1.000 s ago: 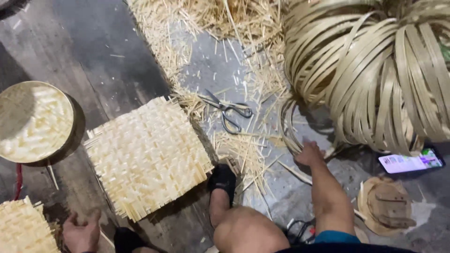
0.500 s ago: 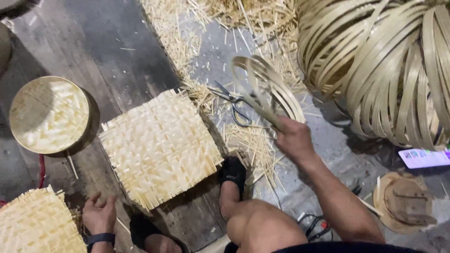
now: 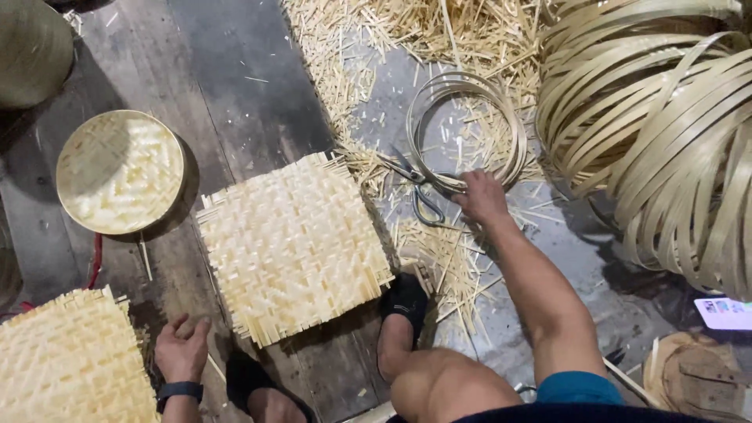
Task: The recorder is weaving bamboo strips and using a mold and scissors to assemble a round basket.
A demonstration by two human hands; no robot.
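From the head camera, looking down at a dark plank floor [image 3: 235, 86], the right hand [image 3: 479, 196] reaches forward with its fingers [image 3: 468, 182] curled over the near edge of a coil of thin bamboo hoops [image 3: 468, 129], gripping the strips where they bunch together; the coil lies flat on a grey patch of floor among scattered bamboo slivers [image 3: 352, 55]. Just left of that hand, touching the coil's near rim, lies a pair of scissors [image 3: 415, 184], blades pointing up and left and the handle loops towards the person. The left hand [image 3: 182, 351], with a dark band at the wrist, rests low at the bottom edge, palm down on the planks, fingers loosely spread and holding nothing; it sits between a square woven bamboo mat [image 3: 294, 247] and a second woven mat [image 3: 66, 360] in the bottom-left corner. The square mat lies flat in the middle, turned slightly, with loose strip ends bristling along every side. A foot in a dark shoe [image 3: 403, 301] is set at the mat's lower right corner. Left of the mat, well apart from it, stands a round shallow woven basket [image 3: 119, 171]. On the right rises a big heap of coiled bamboo strips [image 3: 658, 133], and a short wooden stump [image 3: 697, 380] shows in the bottom-right corner.
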